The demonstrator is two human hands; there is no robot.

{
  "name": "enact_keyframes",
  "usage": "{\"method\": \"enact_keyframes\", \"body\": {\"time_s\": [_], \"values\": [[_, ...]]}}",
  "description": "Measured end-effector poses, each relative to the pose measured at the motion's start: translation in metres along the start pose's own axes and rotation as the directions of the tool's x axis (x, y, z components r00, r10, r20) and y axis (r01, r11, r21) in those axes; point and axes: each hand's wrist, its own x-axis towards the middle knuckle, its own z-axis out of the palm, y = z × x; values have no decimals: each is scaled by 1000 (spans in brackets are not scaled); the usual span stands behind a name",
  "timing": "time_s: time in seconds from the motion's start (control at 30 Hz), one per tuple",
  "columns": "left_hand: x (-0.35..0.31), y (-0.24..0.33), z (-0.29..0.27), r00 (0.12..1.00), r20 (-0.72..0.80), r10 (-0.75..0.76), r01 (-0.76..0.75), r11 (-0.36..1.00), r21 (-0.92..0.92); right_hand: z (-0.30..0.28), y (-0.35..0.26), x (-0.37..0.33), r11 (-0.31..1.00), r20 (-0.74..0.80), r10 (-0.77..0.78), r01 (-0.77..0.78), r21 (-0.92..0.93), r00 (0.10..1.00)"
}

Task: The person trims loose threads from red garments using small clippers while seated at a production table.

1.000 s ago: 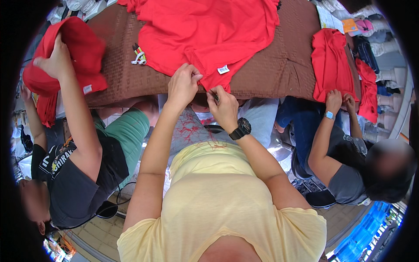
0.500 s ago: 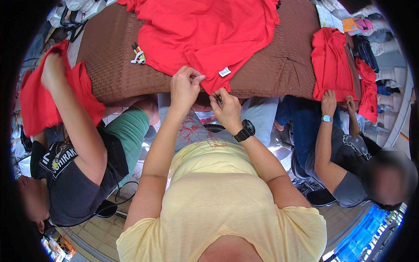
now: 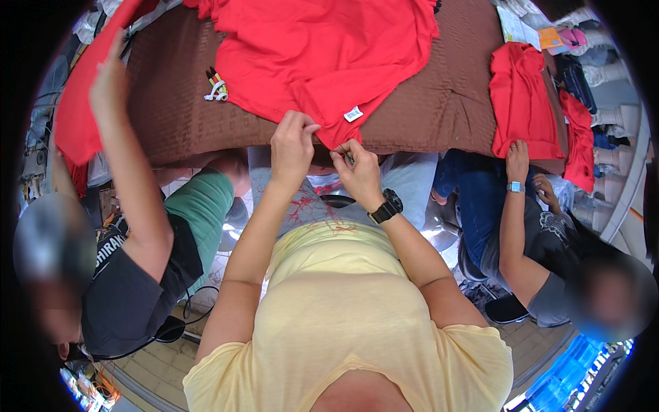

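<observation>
A red garment [image 3: 322, 58] with a small white label [image 3: 353, 114] lies spread on the brown-covered table, one corner hanging at the near edge. My left hand [image 3: 292, 145] is closed in a pinch at the left side of that corner. Just right of it and lower, my right hand [image 3: 358, 170], with a black watch on the wrist, pinches the corner's tip. Something small and greenish shows between the right fingers, mostly hidden. Red thread scraps [image 3: 302, 206] are scattered over my lap.
A small bundle of black and yellow tools with a white loop [image 3: 216, 88] lies left of the garment. The brown table cover [image 3: 453, 103] reaches to my lap. Co-workers sit close on both sides, handling red cloth [image 3: 86, 96] at left and a folded red garment [image 3: 519, 103] at right.
My hands have barely shifted at the garment's corner. The left co-worker has swung the red cloth up and away. One hand of the right co-worker has come off the folded garment.
</observation>
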Motion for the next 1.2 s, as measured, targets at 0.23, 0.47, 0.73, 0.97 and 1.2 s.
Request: {"method": "enact_keyframes", "body": {"time_s": [0.23,0.47,0.73,0.97,1.2], "values": [[-1,5,-12,990,62,-131,139,977,-163,0,4,-2,997,-22,12,-10,82,1000],[-11,3,-5,990,102,-96,103,993,-66,1,-1,-4,991,-77,-4,14,133,997],[24,8,-15,993,-59,-100,93,990,-106,-8,-16,-4,999,-35,-13,14,48,999],[40,-7,5,968,-39,-249,250,968,35,5,-28,80,910,-271,-414,390,-139,869],[41,-29,7,970,22,-244,234,898,-373,7,-12,106,965,-98,-26,51,259,995]]}}
